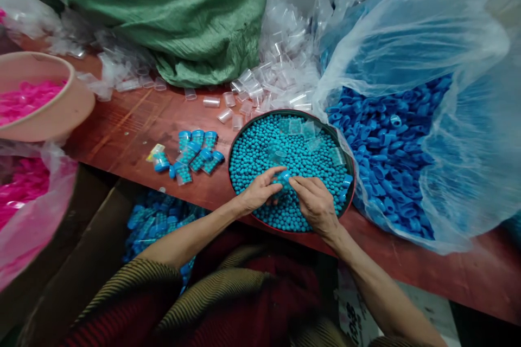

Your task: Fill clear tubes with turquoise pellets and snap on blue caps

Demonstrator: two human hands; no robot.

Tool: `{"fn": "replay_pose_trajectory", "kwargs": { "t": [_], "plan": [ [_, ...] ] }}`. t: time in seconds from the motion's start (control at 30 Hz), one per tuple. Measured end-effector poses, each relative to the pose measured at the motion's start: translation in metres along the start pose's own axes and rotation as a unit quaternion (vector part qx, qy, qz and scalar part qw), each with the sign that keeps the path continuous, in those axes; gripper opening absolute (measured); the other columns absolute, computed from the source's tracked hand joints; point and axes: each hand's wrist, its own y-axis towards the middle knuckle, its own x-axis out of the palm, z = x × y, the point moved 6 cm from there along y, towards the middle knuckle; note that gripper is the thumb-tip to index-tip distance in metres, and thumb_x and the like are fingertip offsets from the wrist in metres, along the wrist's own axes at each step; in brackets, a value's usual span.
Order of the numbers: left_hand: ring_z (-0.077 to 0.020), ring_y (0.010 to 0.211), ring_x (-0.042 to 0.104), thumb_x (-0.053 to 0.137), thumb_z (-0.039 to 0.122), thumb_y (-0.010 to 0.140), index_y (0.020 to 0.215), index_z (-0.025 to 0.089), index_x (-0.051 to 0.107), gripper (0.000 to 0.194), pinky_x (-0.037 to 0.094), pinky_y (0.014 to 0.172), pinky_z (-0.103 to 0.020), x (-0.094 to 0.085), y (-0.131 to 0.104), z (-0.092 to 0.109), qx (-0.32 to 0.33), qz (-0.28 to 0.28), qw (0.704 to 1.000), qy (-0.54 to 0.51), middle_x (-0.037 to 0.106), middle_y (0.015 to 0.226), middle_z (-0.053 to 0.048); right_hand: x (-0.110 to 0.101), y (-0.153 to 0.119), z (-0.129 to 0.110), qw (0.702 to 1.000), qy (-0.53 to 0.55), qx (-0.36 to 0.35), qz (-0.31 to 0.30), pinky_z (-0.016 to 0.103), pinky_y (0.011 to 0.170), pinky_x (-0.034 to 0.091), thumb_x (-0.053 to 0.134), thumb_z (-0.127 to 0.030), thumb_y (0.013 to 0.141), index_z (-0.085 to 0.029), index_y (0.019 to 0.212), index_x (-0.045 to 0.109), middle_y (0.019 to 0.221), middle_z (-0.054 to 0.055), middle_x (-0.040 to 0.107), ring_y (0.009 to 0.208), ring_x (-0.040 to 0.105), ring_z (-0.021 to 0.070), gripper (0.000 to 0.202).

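Observation:
Over a round tray (353, 195) filled with small blue beads (260, 146), both my hands meet at one small plastic container with blue on it (284, 177). My left hand (262, 191) grips this container between thumb and fingers. On its other side, the fingertips of my right hand (316, 205) pinch at the blue cap, though the fingers partly hide it. Several clear plastic cups (295, 126) lie on the beads at the tray's far side. A few blue caps rest by its right rim.
Filled blue-capped containers (197, 154) lie left of the tray on the red table (122, 141); more sit in a box below. Loose clear cups (280, 76) pile behind, beside a green sack (203, 16). A bag of blue caps (386, 152) stands right, a tub of pink pieces (77, 97) left.

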Motion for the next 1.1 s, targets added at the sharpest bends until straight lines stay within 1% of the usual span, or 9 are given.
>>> {"fn": "replay_pose_trajectory", "kwargs": {
  "t": [0.23, 0.43, 0.53, 0.67, 0.77, 0.83, 0.9, 1.03, 1.1],
  "plan": [
    [-0.0037, 0.044, 0.047, 0.062, 0.041, 0.077, 0.13, 0.018, 0.042, 0.061, 0.03, 0.037, -0.015, 0.0, 0.0, -0.001, -0.003, -0.01, 1.0, -0.029, 0.05, 0.07, 0.005, 0.003, -0.005, 0.0, 0.999, -0.042, -0.018, 0.022, 0.036, 0.08, 0.049, 0.039, -0.01, 0.09, -0.019, 0.11, 0.067, 0.104, 0.01, 0.071, 0.089, 0.062, 0.0195, 0.036],
    [-0.0037, 0.044, 0.048, 0.062, 0.04, 0.077, 0.126, 0.019, 0.043, 0.057, 0.028, 0.037, -0.015, 0.001, -0.001, 0.0, -0.012, -0.026, 0.999, -0.034, 0.05, 0.068, 0.006, -0.005, 0.002, -0.003, 0.997, 0.061, 0.007, 0.052, 0.032, 0.073, 0.051, 0.049, -0.015, 0.089, -0.022, 0.105, 0.068, 0.094, 0.007, 0.072, 0.082, 0.064, 0.0169, 0.026],
    [-0.003, 0.044, 0.047, 0.064, 0.04, 0.076, 0.124, 0.019, 0.045, 0.056, 0.03, 0.038, -0.015, 0.0, -0.002, 0.001, -0.009, -0.019, 1.0, -0.014, 0.051, 0.071, 0.005, -0.004, 0.0, -0.002, 0.997, 0.057, 0.02, 0.043, 0.033, 0.074, 0.051, 0.049, -0.015, 0.089, -0.023, 0.105, 0.069, 0.094, 0.007, 0.072, 0.083, 0.064, 0.0172, 0.027],
    [-0.0033, 0.04, 0.044, 0.062, 0.041, 0.076, 0.117, 0.018, 0.049, 0.049, 0.027, 0.036, -0.015, 0.0, -0.001, 0.0, -0.009, -0.005, 1.0, -0.021, 0.045, 0.062, 0.007, 0.004, -0.006, -0.003, 0.999, 0.033, -0.019, 0.033, 0.036, 0.075, 0.05, 0.046, -0.013, 0.089, -0.021, 0.106, 0.069, 0.097, 0.009, 0.072, 0.083, 0.063, 0.0184, 0.03],
    [-0.003, 0.039, 0.041, 0.063, 0.04, 0.075, 0.108, 0.016, 0.05, 0.043, 0.029, 0.037, -0.016, -0.002, -0.001, 0.0, 0.002, 0.023, 0.999, -0.032, 0.044, 0.06, 0.008, 0.007, -0.006, -0.005, 0.995, 0.081, -0.033, 0.053, 0.034, 0.073, 0.051, 0.047, -0.012, 0.088, -0.02, 0.102, 0.068, 0.095, 0.01, 0.071, 0.083, 0.063, 0.0177, 0.027],
    [-0.0033, 0.038, 0.04, 0.062, 0.04, 0.075, 0.105, 0.016, 0.049, 0.041, 0.031, 0.039, -0.016, -0.003, -0.001, 0.002, 0.016, 0.036, 0.999, -0.025, 0.043, 0.058, 0.009, 0.009, -0.003, -0.003, 0.989, 0.134, 0.007, 0.055, 0.033, 0.073, 0.051, 0.049, -0.015, 0.088, -0.02, 0.099, 0.067, 0.091, 0.008, 0.07, 0.083, 0.063, 0.0169, 0.021],
    [-0.0037, 0.039, 0.042, 0.061, 0.041, 0.076, 0.107, 0.017, 0.048, 0.042, 0.031, 0.039, -0.017, -0.003, -0.001, 0.005, 0.026, 0.031, 0.999, -0.008, 0.045, 0.06, 0.008, 0.01, -0.001, 0.006, 0.977, 0.185, 0.096, 0.052, 0.033, 0.073, 0.052, 0.055, -0.023, 0.086, -0.021, 0.101, 0.064, 0.09, 0.006, 0.068, 0.082, 0.062, 0.017, 0.017],
    [-0.0045, 0.042, 0.046, 0.058, 0.041, 0.078, 0.111, 0.018, 0.045, 0.042, 0.033, 0.04, -0.017, -0.002, -0.002, 0.01, 0.034, 0.01, 0.999, 0.036, 0.05, 0.069, 0.005, 0.013, -0.008, 0.034, 0.922, 0.23, 0.31, 0.013, 0.032, 0.066, 0.051, 0.066, -0.044, 0.075, -0.019, 0.091, 0.062, 0.077, 0.002, 0.065, 0.069, 0.061, 0.0165, 0.03],
    [-0.0052, 0.044, 0.048, 0.055, 0.038, 0.08, 0.112, 0.019, 0.044, 0.039, 0.035, 0.041, -0.018, 0.001, -0.004, 0.01, 0.025, -0.007, 0.998, 0.063, 0.05, 0.071, 0.005, 0.015, -0.011, 0.042, 0.891, 0.274, 0.362, -0.016, 0.028, 0.056, 0.048, 0.068, -0.048, 0.071, -0.018, 0.087, 0.06, 0.065, -0.002, 0.06, 0.057, 0.057, 0.014, 0.035]
  ]
}}
